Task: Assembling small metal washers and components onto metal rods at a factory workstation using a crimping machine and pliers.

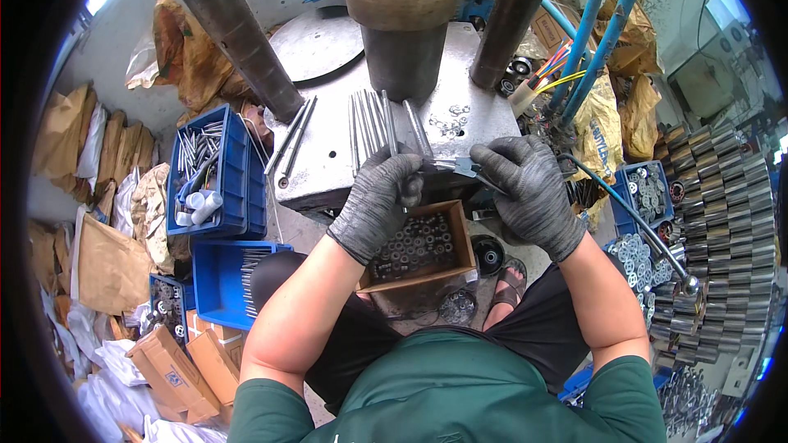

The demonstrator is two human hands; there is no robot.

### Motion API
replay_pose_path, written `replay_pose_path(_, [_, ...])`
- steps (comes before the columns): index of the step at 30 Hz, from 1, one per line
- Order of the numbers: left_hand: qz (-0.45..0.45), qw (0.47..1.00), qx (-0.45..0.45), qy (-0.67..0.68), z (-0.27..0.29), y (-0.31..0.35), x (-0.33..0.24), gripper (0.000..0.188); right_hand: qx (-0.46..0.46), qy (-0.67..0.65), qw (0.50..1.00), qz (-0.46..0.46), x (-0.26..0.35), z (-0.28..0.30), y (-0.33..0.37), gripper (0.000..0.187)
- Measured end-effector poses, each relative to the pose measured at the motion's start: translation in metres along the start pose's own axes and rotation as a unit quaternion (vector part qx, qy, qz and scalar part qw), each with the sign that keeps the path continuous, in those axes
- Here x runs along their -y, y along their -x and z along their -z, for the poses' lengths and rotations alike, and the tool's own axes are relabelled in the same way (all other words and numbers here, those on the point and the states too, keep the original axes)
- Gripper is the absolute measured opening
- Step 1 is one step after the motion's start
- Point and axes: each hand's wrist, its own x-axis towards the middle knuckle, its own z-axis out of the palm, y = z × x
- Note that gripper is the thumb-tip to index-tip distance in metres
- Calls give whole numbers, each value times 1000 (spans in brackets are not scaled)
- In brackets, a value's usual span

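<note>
My left hand [379, 197], in a grey knit glove, is closed around a slim steel rod [389, 121] that stands up past its fingers. Opposite it, my gloved right hand [532, 193] grips a small metal tool that looks like pliers [466, 166], its tip pointing at the left hand's fingertips. What lies between the fingertips is too small to make out. Beyond the hands, several more steel rods [362, 125] lie side by side on the press table [324, 102]. A thicker short rod [418, 127] rests to their right, near a scatter of small metal rings [451, 121].
Below my hands, a cardboard box [465, 250] holds small round parts. The press ram [402, 57] stands between two steel columns [230, 33]. Blue crates [215, 295] sit at left; stacked metal cylinders [726, 238] fill the right. A ball-ended lever [657, 238] juts in there.
</note>
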Motion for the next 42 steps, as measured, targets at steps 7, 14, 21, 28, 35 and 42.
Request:
replay_pose_path(7, [5,999,29,-30,-3,2,1,10,17,14,1000,1,-3,-2,3,34])
replay_pose_path(14, [2,996,11,-89,-7,5,-1,8,22,25,999,22,-5,-1,1,36])
replay_pose_path(21, [-148,949,22,-279,-12,13,0,24,84,-95,984,-126,-13,-1,14,39])
replay_pose_path(28, [-164,944,55,-280,2,8,3,32,53,-249,912,-321,-29,6,17,44])
replay_pose_path(35, [-266,875,38,-402,1,7,3,31,106,-267,912,-292,-34,13,19,45])
replay_pose_path(42, [-294,808,63,-506,-1,14,-8,31,209,-313,874,-308,-37,26,20,43])
